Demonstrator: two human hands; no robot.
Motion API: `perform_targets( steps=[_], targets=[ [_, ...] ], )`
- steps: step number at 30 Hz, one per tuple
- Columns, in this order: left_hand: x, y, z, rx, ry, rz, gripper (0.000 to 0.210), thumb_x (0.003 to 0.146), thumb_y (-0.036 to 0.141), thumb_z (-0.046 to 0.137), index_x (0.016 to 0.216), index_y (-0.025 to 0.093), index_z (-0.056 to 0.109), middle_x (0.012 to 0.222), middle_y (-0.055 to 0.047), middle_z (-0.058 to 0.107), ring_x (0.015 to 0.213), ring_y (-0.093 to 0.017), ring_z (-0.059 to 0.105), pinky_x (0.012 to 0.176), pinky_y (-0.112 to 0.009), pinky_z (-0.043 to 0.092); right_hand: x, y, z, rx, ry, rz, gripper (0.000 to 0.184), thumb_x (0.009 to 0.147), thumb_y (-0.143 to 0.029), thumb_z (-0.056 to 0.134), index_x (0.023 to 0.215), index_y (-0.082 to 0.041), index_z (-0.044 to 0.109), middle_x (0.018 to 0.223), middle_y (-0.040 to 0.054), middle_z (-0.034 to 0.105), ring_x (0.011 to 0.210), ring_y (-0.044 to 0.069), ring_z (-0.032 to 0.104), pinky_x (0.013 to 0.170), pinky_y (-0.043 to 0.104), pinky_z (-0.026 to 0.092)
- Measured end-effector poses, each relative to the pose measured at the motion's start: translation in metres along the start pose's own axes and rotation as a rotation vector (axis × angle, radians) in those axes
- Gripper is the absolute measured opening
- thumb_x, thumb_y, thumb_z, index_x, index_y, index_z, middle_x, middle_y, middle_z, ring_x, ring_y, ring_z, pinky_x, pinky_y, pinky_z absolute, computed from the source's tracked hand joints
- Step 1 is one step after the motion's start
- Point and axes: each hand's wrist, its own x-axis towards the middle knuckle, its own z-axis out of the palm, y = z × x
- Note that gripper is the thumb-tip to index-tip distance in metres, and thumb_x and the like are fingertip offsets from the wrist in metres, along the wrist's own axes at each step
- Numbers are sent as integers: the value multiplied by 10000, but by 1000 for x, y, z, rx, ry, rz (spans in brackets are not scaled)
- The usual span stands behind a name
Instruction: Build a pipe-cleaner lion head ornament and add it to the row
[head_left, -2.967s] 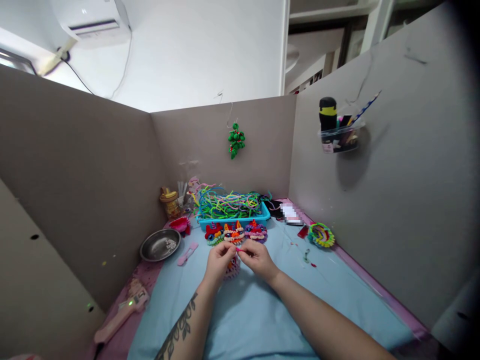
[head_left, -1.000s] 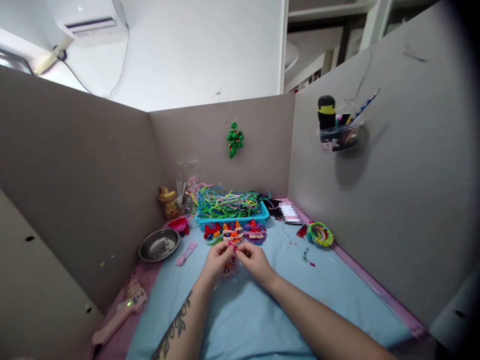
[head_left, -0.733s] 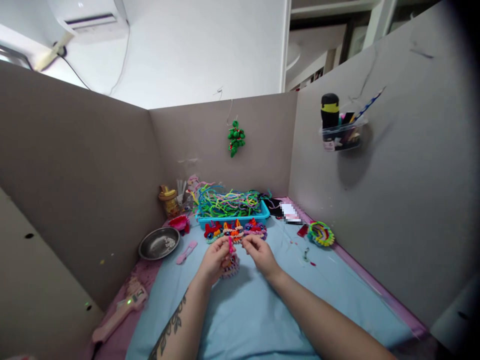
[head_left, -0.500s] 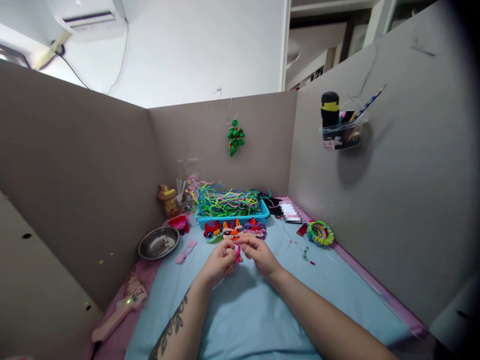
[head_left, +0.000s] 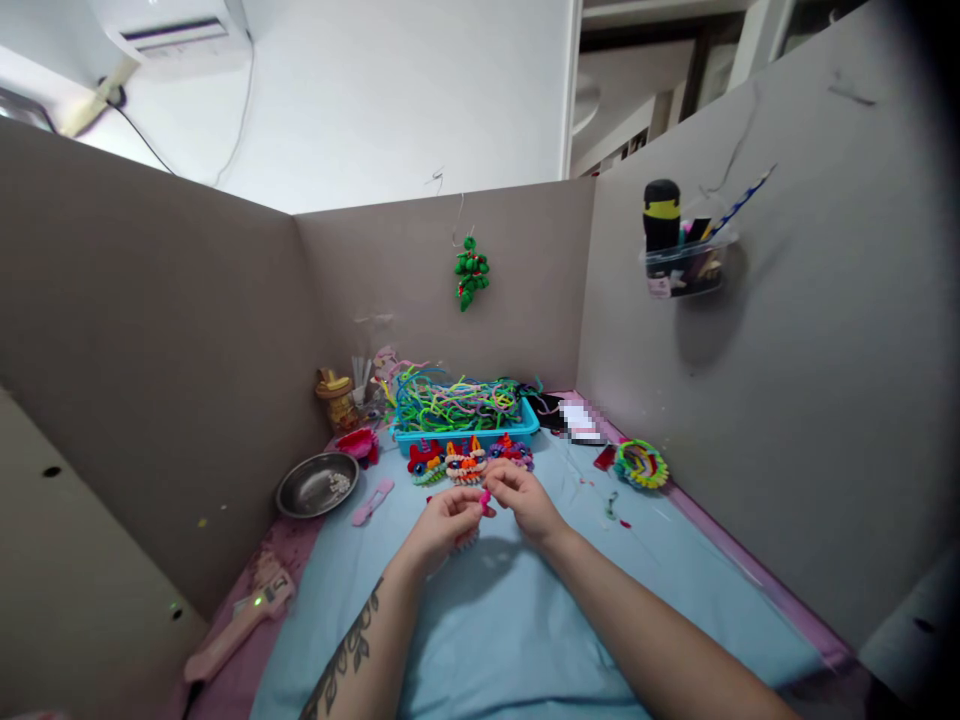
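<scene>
A small bright pink piece [head_left: 485, 498], perhaps bent pipe cleaner, is between my hands above the blue cloth. My left hand [head_left: 444, 520] pinches it from the left with thumb and fingers. From the right, the fingertips of my right hand [head_left: 525, 503] close on its upper end. A pale, ridged-edged piece [head_left: 468, 541] shows partly below my left hand; the hand hides the rest, and whether it is held I cannot tell. Just beyond my hands lie several fuzzy animal-face pieces: one with red [head_left: 427, 463], an orange and white one [head_left: 466, 461] and a purple one [head_left: 511, 452].
A blue tray [head_left: 465, 437] piled with colourful pipe cleaners stands at the back. On the left are a metal bowl [head_left: 307, 487] with white bits, a pink clip-like tool [head_left: 373, 503] and a pink glue gun [head_left: 244, 625]. Coiled pipe cleaners [head_left: 641, 466] lie right. Grey partitions surround the table.
The pink piece has tilted and shifted slightly right. My left fingers have straightened toward the right, and my right hand has turned a little, its fingertips lower on the piece.
</scene>
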Motion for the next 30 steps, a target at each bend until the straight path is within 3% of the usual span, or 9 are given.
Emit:
perform_targets(
  steps=[4,6,9,15,19,22,24,27,30],
  targets=[
    [2,-2,-2,-37,88,-15,351,614,358,757,831,122,613,703,-56,662,375,-19,377,379,-171,219,0,6,-1,5,16,58,224,749,-404,619,727,-184,651,792,28,579,671,138,504,601,254,398],
    [4,-1,-3,-88,147,-6,357,605,344,763,836,118,611,699,-54,662,366,-13,370,372,-164,204,3,11,-4,61,91,141,267,744,-436,605,804,-181,656,708,9,566,545,105,445,487,225,339],
    [5,3,-7,-239,229,70,335,606,301,765,832,113,603,671,-19,634,359,11,321,356,-141,182,11,11,-14,141,279,248,308,688,-446,642,799,-159,647,608,-14,530,479,84,394,439,210,295],
    [8,12,-24,-590,482,245,317,598,174,769,817,144,541,703,26,608,412,10,371,340,-78,247,20,-35,-51,326,576,235,255,617,-372,690,766,-196,583,702,-8,563,532,95,473,426,194,341],
    [11,11,-32,-647,584,266,280,631,139,744,814,141,532,738,16,622,407,14,386,334,-76,268,20,-69,-70,294,524,135,236,669,-372,662,816,-215,566,728,-4,573,561,103,510,443,200,371],
    [11,9,-31,-626,582,276,299,627,154,751,839,141,541,770,5,632,417,11,401,339,-82,286,29,-73,-78,128,491,124,250,659,-383,667,798,-191,585,705,-1,574,542,98,492,437,195,346],
    [11,8,-31,-614,580,275,314,620,167,759,846,140,544,783,-1,638,414,13,398,341,-82,293,37,-64,-80,-102,353,155,230,662,-377,658,749,-169,612,658,-3,567,537,100,473,443,198,330],
    [11,8,-30,-609,589,277,333,608,174,768,854,136,547,762,4,640,402,16,382,343,-80,297,49,-42,-78,-459,31,215,192,701,-339,604,703,-152,645,625,4,590,571,126,500,509,223,367],
    [11,8,-31,-613,603,276,336,609,173,767,862,134,550,751,4,640,400,14,384,338,-81,292,55,-19,-69,-729,-105,189,167,720,-249,542,698,-147,671,703,36,649,675,165,562,616,254,406]
  ],
)
